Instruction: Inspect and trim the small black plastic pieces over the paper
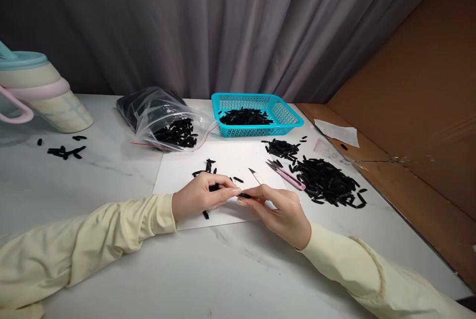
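Over a white sheet (174, 170), my left hand (206, 192) and my right hand (282, 210) meet at the fingertips. Pinched between them is a small, slim black piece (244, 194). From my right hand a thin white tool (255, 175) with a dark pointed tip sticks out away from me; its rear end is hidden, and whether the hand grips it or lies over it is unclear. Several similar black pieces (208, 165) lie on the paper around my left hand, some partly covered by it. Pink-handled thread snips (290, 176) rest to the right.
Behind the paper stand an open zip bag (159, 116) of black pieces and a blue basket (256, 131) holding more. A large heap of black pieces (327, 180) spreads at right, with a smaller pile (282, 149) behind. A tumbler (63, 106) stands far left, cardboard (420, 71) at right.
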`<state>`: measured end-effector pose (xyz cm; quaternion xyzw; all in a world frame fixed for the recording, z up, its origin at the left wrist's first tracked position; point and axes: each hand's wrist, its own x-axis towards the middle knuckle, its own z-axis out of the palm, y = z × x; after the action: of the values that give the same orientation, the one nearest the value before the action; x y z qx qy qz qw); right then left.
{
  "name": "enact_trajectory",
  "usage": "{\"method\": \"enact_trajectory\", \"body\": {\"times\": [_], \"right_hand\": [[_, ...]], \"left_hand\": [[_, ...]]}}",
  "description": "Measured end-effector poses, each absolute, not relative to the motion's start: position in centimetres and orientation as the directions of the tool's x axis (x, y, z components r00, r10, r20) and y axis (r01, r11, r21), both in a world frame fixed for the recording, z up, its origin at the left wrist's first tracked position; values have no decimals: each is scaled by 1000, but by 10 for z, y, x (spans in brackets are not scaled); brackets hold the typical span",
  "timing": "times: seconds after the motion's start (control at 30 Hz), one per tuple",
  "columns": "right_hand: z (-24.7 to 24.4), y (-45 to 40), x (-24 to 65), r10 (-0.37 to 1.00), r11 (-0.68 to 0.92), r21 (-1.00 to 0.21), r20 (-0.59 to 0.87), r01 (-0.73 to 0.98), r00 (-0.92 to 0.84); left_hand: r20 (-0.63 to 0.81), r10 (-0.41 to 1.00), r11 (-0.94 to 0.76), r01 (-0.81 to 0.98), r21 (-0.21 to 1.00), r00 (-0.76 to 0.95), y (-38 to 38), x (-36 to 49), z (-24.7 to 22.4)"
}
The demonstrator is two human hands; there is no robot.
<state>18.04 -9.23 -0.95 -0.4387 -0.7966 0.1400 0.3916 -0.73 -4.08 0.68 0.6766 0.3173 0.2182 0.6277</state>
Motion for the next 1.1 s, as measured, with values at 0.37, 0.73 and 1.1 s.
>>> {"method": "enact_trajectory", "body": {"times": [0.37, 0.73, 1.1], "right_hand": [[-1, -92, 179, 864, 503, -713, 432, 488, -258], [-7, -92, 180, 812, 577, -639, 519, 509, -267], [-7, -92, 181, 784, 609, -598, 554, 522, -280]], "left_hand": [[-155, 719, 110, 109, 988, 677, -39, -9, 6], [-152, 715, 62, 155, 986, 683, -40, -9, 7], [-140, 704, 83, 116, 990, 696, -39, -11, 6]]}}
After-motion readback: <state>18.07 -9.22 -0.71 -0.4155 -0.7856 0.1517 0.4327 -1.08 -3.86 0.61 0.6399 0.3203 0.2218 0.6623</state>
